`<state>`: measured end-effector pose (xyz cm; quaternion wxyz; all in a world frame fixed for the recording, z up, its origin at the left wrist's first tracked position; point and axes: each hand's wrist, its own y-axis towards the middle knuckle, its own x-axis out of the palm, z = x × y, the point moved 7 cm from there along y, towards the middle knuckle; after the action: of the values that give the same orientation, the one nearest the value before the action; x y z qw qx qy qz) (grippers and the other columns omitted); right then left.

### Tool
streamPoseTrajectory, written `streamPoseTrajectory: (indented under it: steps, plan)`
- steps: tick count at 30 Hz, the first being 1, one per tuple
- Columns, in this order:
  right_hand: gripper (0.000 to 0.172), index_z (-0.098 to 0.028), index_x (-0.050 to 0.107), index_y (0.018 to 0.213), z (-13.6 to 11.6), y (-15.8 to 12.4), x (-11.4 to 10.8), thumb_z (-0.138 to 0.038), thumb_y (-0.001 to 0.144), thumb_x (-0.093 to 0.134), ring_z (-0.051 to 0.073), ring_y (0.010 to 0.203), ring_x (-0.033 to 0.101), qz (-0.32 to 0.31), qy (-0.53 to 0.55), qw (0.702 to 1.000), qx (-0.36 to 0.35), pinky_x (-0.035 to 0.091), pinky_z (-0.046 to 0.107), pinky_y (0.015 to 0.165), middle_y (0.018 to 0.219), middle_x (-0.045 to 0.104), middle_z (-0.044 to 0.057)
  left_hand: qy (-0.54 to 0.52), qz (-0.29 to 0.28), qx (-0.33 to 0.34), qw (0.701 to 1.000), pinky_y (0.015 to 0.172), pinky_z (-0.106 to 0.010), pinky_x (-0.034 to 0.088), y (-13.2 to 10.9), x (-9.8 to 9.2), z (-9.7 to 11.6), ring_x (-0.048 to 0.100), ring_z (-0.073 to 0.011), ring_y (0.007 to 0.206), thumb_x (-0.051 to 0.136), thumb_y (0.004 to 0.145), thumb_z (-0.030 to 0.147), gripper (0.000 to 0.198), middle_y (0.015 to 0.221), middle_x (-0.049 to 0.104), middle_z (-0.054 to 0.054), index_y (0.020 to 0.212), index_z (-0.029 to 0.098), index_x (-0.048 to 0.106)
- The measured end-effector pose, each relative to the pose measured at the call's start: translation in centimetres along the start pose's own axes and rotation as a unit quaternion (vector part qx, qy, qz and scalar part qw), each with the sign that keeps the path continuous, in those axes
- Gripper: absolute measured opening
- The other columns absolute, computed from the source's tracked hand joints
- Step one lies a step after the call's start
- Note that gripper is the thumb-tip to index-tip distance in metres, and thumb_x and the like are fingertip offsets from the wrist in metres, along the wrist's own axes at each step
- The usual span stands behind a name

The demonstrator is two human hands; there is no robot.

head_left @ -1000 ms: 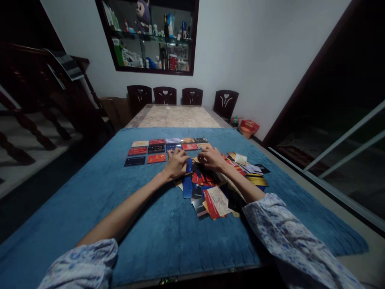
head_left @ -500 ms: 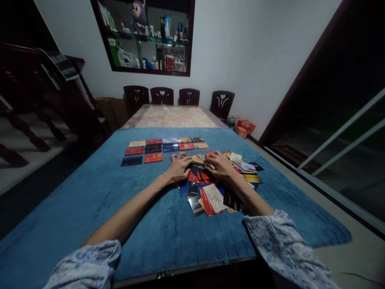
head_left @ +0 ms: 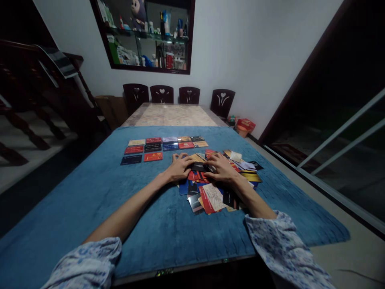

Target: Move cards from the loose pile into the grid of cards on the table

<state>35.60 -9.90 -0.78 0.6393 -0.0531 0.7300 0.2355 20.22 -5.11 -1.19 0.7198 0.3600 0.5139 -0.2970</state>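
A loose heap of cards (head_left: 210, 192) in red, blue, black and gold lies on a blue cloth (head_left: 144, 216). Both hands rest on the heap's far edge. My left hand (head_left: 179, 167) and my right hand (head_left: 221, 168) pinch the two ends of one black card (head_left: 199, 167), fingers curled on it. Beyond them, cards laid flat in neat rows (head_left: 164, 146) sit on the cloth. Loose patterned sleeves cover my upper arms.
The cloth covers the near half of a long table (head_left: 171, 115); its bare marble top runs to several dark chairs (head_left: 162, 94) at the far wall. A glass wall cabinet (head_left: 147, 36) hangs above. A wooden staircase (head_left: 36, 104) is left, a glass door right.
A second ago my left hand held a blue card upright. Both hands have drawn slightly back onto the heap and now grip a black card between them.
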Motion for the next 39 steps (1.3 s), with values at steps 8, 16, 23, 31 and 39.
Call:
streamPoseTrajectory:
  steps: [8,16,23,31,39]
  plan:
    - [0.039,-0.023,0.072,0.119,0.0,-0.1,0.3,-0.046,0.088,0.065,0.028,0.112,0.049,0.011,0.015,1.000,-0.009,0.038,0.045,0.098,0.120,0.066,0.012,0.014,-0.005,0.034,0.999,0.104,-0.052,0.023,-0.1,0.1,0.0,0.039,-0.0303,0.130,0.044,0.096,0.028,0.038,0.138,0.059,-0.010,0.130,0.023,0.061]
    - [0.025,-0.021,0.074,0.107,1.0,0.0,0.6,-0.017,0.089,0.057,0.024,0.096,0.052,0.061,0.034,0.997,-0.013,0.041,0.040,0.088,0.101,0.072,0.009,0.002,0.048,0.069,0.996,0.101,-0.051,0.023,-0.1,0.1,-0.1,0.044,-0.0281,0.122,0.037,0.101,0.025,0.033,0.125,0.066,-0.009,0.118,0.021,0.065]
    - [0.020,-0.022,0.074,0.099,1.5,0.0,0.5,-0.017,0.091,0.057,0.024,0.090,0.056,0.127,0.057,0.990,-0.025,0.044,0.040,0.084,0.092,0.074,0.009,-0.001,0.078,0.057,0.995,0.097,-0.049,0.027,0.2,0.0,-0.3,0.050,-0.0270,0.113,0.044,0.091,0.012,0.031,0.115,0.069,-0.009,0.113,0.020,0.066]
    - [0.022,-0.021,0.072,0.104,2.0,-0.1,0.6,-0.017,0.088,0.058,0.024,0.095,0.060,0.155,0.069,0.985,0.026,0.048,0.038,0.085,0.098,0.072,0.010,-0.027,0.104,-0.002,0.994,0.095,-0.046,0.031,0.4,-0.5,-0.6,0.055,-0.0265,0.107,0.047,0.087,0.009,0.030,0.102,0.071,-0.009,0.107,0.018,0.067]
    - [0.034,-0.019,0.063,0.119,1.9,-0.1,0.7,-0.016,0.086,0.056,0.025,0.095,0.062,0.164,0.071,0.981,0.069,0.048,0.035,0.085,0.104,0.068,0.011,-0.078,0.123,-0.035,0.989,0.097,-0.044,0.032,0.4,-0.5,-0.8,0.057,-0.0262,0.110,0.052,0.084,0.006,0.044,0.114,0.069,-0.008,0.124,0.022,0.062]
